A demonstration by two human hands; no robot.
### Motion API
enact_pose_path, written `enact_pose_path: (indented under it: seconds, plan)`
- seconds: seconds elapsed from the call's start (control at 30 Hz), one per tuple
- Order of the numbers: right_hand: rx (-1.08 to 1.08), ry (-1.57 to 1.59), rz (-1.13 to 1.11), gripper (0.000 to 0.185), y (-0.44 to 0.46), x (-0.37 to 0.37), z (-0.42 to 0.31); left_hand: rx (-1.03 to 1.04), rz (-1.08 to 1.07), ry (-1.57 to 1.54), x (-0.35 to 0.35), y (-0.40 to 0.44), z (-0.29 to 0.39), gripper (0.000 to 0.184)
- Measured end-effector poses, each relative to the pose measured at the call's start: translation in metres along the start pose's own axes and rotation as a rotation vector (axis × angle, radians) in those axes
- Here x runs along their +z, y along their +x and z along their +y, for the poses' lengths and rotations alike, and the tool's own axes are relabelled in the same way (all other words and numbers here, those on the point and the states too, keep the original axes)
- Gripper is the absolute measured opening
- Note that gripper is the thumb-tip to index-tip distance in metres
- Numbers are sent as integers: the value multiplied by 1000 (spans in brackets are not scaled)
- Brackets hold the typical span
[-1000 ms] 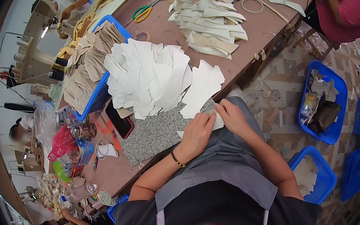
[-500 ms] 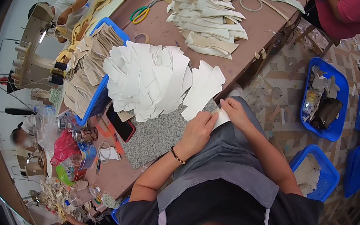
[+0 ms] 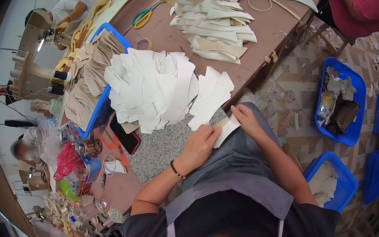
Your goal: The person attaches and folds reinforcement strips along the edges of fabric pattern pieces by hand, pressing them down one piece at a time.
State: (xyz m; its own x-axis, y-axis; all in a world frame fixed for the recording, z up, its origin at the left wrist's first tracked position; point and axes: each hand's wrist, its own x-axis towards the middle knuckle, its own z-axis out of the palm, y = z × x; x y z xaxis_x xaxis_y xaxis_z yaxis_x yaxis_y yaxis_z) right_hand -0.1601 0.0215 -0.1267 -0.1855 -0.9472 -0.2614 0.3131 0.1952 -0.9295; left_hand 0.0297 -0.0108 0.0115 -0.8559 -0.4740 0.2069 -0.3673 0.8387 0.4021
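White piece held in two hands
Left hand (image 3: pixel 199 145) and right hand (image 3: pixel 246 119) each grip the white piece (image 3: pixel 228 132) by finger and thumb; it is held over the lap (image 3: pixel 228 155), near the speckled slab (image 3: pixel 158 152) and the white stack (image 3: pixel 150 88); for good control, keep finger pressure even, both grips close to the edge, and the piece flat, as uneven pulling could crease it.

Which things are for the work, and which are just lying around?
For the work: white piece in left hand and right hand; likely big white pile, loose white pieces.
Seemingly lying around: phone, scissors, pink bag.
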Motion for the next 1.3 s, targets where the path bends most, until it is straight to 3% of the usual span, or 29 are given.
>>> enact_pose_path:
  seconds: [0.5, 0.9, 1.0, 1.1, 1.2, 1.3]
  plan:
    - [88, 3, 48, 37, 19, -20, 33, 14, 29, 26, 7, 7, -3, 39]
    - [11, -36, 108, 38, 34, -31, 57, -25, 65, 47, 12, 7, 3, 41]
    - [104, -38, 138, 36, 34, -38, 60, -38, 89, 43, 16, 13, 4, 42]
    - [181, 132, 211, 34, 16, -44, 43, -43, 122, 50, 17, 4, 3, 41]
    - [455, 876, 296, 35, -18, -48, 7, -72, 131, 53, 15, 4, 8, 39]
    - [355, 678, 171, 30, -60, -14, -32, -91, 155, 43, 19, 3, 11, 39]
